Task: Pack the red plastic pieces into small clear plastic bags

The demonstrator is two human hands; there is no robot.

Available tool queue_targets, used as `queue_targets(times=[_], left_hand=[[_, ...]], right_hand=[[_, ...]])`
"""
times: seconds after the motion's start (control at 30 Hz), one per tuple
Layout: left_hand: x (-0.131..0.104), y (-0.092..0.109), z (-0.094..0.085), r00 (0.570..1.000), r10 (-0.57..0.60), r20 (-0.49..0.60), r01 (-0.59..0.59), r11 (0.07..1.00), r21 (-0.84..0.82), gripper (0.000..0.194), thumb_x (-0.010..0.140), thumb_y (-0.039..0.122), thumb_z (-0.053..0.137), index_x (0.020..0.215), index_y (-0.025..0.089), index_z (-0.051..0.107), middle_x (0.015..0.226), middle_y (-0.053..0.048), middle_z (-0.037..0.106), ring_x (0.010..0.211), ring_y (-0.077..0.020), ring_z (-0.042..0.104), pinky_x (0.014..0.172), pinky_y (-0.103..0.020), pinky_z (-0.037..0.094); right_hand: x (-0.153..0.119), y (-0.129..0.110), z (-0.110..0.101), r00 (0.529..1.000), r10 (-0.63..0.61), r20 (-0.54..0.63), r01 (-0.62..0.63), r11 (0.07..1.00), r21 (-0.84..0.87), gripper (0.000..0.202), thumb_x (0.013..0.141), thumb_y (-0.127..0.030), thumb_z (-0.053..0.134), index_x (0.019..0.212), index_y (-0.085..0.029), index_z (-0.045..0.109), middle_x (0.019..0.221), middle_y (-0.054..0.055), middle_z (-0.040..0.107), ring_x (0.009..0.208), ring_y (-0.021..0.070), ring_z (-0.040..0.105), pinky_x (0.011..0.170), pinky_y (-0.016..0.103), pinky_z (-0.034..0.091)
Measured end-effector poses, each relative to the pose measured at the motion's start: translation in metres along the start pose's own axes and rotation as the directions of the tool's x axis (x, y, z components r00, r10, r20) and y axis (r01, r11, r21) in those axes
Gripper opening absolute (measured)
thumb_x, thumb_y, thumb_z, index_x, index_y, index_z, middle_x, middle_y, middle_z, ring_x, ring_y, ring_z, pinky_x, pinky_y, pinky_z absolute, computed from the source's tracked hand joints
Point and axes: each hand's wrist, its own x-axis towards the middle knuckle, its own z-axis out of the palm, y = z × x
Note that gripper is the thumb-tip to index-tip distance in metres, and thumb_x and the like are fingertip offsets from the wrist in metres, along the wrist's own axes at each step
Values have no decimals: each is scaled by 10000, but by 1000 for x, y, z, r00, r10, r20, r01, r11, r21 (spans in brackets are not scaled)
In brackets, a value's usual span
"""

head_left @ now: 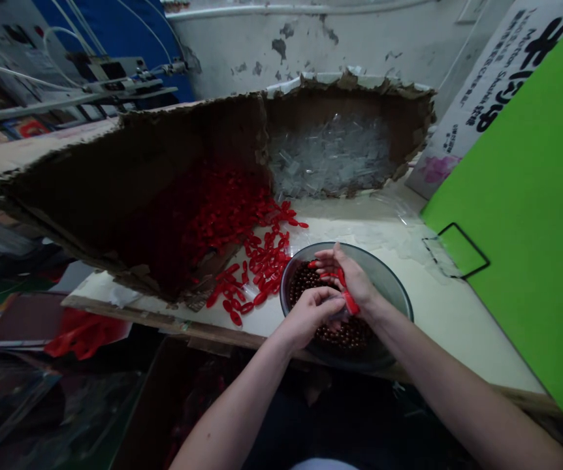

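Over a grey translucent bowl (399,287), my two hands meet close together. My right hand (357,281) is cupped, its fingers curled around several small red plastic pieces (351,303). My left hand (311,313) is closed in a pinch beside the right palm, on what looks like a small clear plastic piece; its exact shape is blurred. Shiny dark brown beads (304,281) fill the bowl's bottom below the hands, partly hidden by them. To the left of the bowl, loose red oval pieces (266,264) lie scattered on the white tabletop.
A torn cardboard box (164,137) stands behind, with a heap of red pieces (213,209) in its left part and clear plastic pieces (330,156) in its right. A green board (531,228) with a black wire handle leans at right. The table's wooden edge (164,320) runs in front.
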Motion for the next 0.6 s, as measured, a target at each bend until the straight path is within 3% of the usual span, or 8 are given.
queue_targets(times=[0.1,0.2,0.33,0.4,0.6], left_hand=[[-4,-2,6,998,40,-53,-38,998,43,327,739,419,686,865,122,633,666,-13,612,534,-74,525,515,-197,416],[-7,2,9,998,45,-46,-41,997,72,336,737,414,691,883,115,639,689,-19,616,546,-73,526,528,-199,424],[-5,13,7,1000,25,-17,-24,999,31,368,707,422,717,881,107,640,709,-42,639,538,-80,549,527,-201,424],[-4,17,5,999,21,-46,-21,1000,7,357,684,403,735,860,109,634,695,-38,637,523,-82,557,509,-195,413],[-2,11,1,989,41,-139,-46,998,-35,344,658,373,747,838,109,620,710,-43,660,504,-87,574,477,-189,421]], right_hand=[[-1,6,1,989,-120,-84,117,992,-39,584,839,-702,368,977,-194,622,872,70,660,784,179,621,728,309,505],[-5,0,2,974,-212,-84,203,973,-112,582,855,-695,338,1003,-209,622,888,70,663,794,181,626,752,318,505],[-11,-22,2,986,-149,76,155,986,-67,607,835,-719,343,887,-197,648,828,75,673,781,187,639,768,322,510],[-16,-30,-2,988,-119,100,123,992,-33,558,827,-694,408,843,-190,645,782,66,666,719,179,635,711,313,514],[-24,-22,-18,969,-239,-66,233,968,-90,347,855,-548,521,957,-227,602,566,-37,538,578,138,572,601,257,471]])
